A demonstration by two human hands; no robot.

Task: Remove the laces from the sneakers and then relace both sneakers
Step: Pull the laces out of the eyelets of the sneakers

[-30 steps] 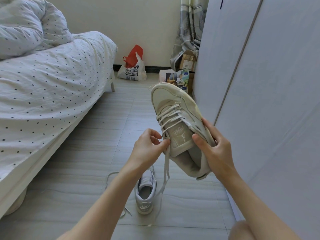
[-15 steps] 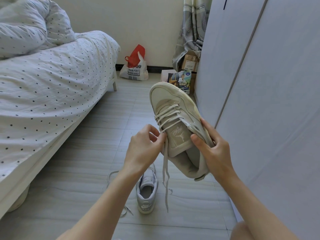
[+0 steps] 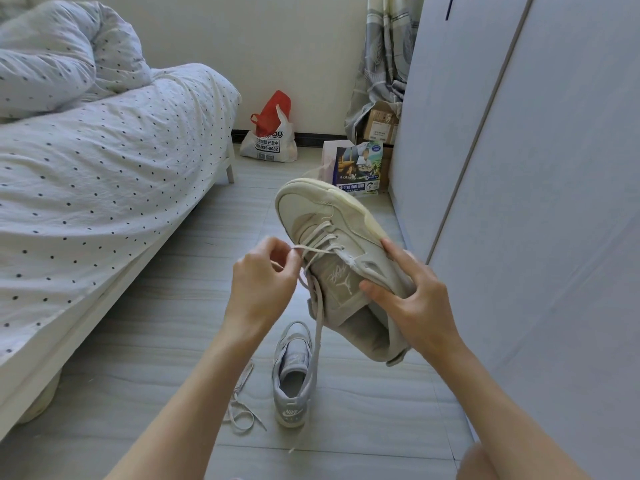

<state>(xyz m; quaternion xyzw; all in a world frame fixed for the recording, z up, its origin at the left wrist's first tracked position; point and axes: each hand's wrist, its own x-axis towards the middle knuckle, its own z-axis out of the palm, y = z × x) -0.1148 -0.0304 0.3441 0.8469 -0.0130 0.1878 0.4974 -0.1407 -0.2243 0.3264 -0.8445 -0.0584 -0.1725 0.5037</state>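
The right hand [image 3: 420, 303] is holding the big cream suede sneaker [image 3: 341, 268] up in the air. The left hand [image 3: 265, 282] fingers [image 3: 282, 249] are pinching its flat cream lace [image 3: 317, 327]. Pulling too hard could be snagging the lace or tipping the shoe. The grey cupboard door [image 3: 519, 202] is sitting close on the right; the floor [image 3: 156, 341] is giving more room on the left.
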